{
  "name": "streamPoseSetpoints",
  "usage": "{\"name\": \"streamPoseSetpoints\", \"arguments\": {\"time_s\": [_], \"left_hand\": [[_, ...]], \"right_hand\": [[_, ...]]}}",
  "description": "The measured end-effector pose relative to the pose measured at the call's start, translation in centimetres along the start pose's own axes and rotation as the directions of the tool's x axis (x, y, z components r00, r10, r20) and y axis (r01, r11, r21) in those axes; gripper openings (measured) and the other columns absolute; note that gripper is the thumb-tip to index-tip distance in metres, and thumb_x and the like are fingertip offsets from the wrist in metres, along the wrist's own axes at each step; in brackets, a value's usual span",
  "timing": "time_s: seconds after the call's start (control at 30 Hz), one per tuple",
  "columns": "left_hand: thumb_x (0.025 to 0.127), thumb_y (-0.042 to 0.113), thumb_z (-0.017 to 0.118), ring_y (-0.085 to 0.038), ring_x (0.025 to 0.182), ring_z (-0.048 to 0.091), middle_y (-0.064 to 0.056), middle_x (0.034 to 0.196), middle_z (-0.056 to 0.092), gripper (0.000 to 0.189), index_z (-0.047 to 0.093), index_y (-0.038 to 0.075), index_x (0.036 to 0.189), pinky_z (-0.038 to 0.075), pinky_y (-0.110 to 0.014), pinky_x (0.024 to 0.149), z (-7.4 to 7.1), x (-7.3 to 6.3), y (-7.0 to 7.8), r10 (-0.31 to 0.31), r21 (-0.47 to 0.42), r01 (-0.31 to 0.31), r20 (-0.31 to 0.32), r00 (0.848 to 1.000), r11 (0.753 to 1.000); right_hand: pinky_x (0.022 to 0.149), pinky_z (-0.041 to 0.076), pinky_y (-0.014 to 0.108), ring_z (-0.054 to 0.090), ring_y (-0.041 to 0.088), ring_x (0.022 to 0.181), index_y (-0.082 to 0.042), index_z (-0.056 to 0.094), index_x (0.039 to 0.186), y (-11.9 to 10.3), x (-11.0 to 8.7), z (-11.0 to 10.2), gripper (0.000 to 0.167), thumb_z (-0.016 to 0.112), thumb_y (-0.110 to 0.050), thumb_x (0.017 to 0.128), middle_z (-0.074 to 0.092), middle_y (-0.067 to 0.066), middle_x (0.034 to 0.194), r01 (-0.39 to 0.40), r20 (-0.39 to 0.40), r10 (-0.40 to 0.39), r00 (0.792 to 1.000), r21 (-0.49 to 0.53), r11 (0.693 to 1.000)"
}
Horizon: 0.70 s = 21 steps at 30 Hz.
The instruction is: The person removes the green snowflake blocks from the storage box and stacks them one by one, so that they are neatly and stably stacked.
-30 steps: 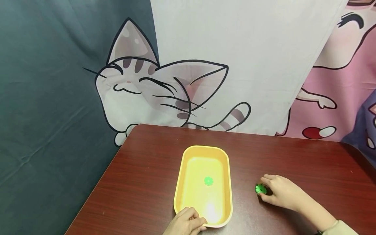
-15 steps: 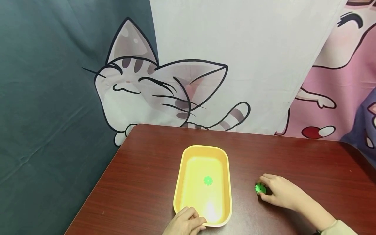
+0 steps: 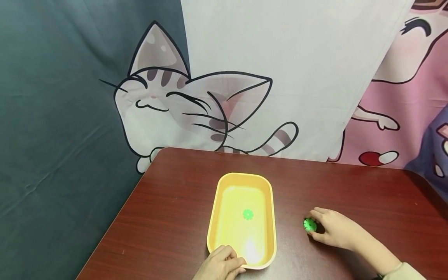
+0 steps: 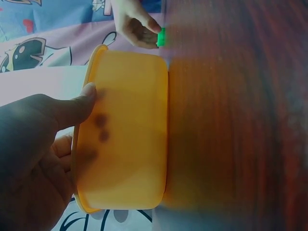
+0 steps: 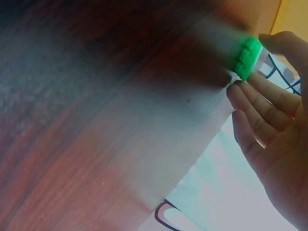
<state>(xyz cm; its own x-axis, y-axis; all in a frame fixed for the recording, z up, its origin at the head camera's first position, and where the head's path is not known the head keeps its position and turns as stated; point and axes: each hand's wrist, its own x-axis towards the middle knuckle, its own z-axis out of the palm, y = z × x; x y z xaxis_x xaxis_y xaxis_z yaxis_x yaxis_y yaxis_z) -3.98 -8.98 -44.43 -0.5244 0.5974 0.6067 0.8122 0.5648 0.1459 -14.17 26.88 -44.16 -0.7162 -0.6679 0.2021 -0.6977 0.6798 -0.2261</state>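
At the near end of a yellow plastic tray (image 3: 229, 221), my left hand (image 3: 221, 265) grips the rim. The left wrist view has the thumb against the outer wall, while darker finger shapes show through the tray's side (image 4: 130, 144). One flat green notched disc (image 3: 248, 214), flower-shaped, lies on the tray floor. To the right of the tray, my right hand (image 3: 337, 229) pinches a thicker green notched piece (image 3: 309, 224) low at the tabletop. Seen from the right wrist, the thumb is on one side of this toothed green piece (image 5: 249, 60) and fingertips are on the other.
The tray and the right hand are on a dark red-brown wooden table (image 3: 168, 217). Behind its far edge hangs a cloth backdrop (image 3: 308, 58) with a cartoon cat, and a teal section (image 3: 52, 136) covers the left.
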Motion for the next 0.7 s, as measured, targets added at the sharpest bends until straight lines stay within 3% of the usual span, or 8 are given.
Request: {"name": "streamPoseSetpoints", "arguments": {"time_s": [0.23, 0.4, 0.53, 0.7], "left_hand": [[0.080, 0.027, 0.069, 0.001, 0.067, 0.038, 0.011, 0.074, 0.045, 0.005, 0.068, 0.022, 0.082, 0.027, -0.002, 0.065, 0.0, -0.1, 0.1, -0.014, -0.015, 0.014, 0.004, 1.000, 1.000], [0.090, 0.031, 0.060, 0.001, 0.068, 0.038, 0.011, 0.075, 0.045, 0.014, 0.068, 0.022, 0.082, 0.027, -0.001, 0.065, -0.1, -0.2, 0.1, -0.026, -0.033, 0.026, 0.008, 1.000, 0.999], [0.094, 0.033, 0.053, 0.001, 0.069, 0.038, 0.011, 0.076, 0.044, 0.021, 0.068, 0.022, 0.082, 0.026, -0.001, 0.065, -0.1, -0.2, 0.2, -0.035, -0.042, 0.036, 0.021, 0.999, 0.998], [0.095, 0.033, 0.052, 0.001, 0.069, 0.038, 0.011, 0.076, 0.045, 0.024, 0.068, 0.022, 0.082, 0.026, -0.001, 0.065, 0.1, -0.2, 0.1, -0.030, -0.032, 0.030, -0.003, 1.000, 0.999]], "right_hand": [[0.059, 0.041, 0.019, 0.044, -0.004, 0.070, -0.018, 0.061, 0.096, -0.1, -0.2, -0.4, 0.033, 0.079, -0.029, 0.071, 0.048, -0.019, 0.084, 0.002, 0.003, -0.002, 1.000, -0.008, 1.000], [0.064, 0.049, 0.028, 0.054, 0.002, 0.075, -0.017, 0.061, 0.096, -0.4, 0.2, -1.5, 0.038, 0.078, -0.041, 0.072, 0.057, -0.014, 0.086, -0.107, -0.033, 0.105, 0.994, -0.063, 0.992], [0.069, 0.052, 0.035, 0.061, 0.011, 0.082, -0.014, 0.062, 0.100, -1.0, 1.5, -2.8, 0.041, 0.077, -0.041, 0.073, 0.062, -0.006, 0.091, -0.173, -0.094, 0.166, 0.982, -0.073, 0.982], [0.075, 0.052, 0.038, 0.062, 0.014, 0.091, -0.014, 0.062, 0.107, -1.9, 3.9, -4.5, 0.042, 0.076, -0.038, 0.076, 0.064, -0.003, 0.100, -0.142, -0.147, 0.134, 0.980, -0.042, 0.989]]}}
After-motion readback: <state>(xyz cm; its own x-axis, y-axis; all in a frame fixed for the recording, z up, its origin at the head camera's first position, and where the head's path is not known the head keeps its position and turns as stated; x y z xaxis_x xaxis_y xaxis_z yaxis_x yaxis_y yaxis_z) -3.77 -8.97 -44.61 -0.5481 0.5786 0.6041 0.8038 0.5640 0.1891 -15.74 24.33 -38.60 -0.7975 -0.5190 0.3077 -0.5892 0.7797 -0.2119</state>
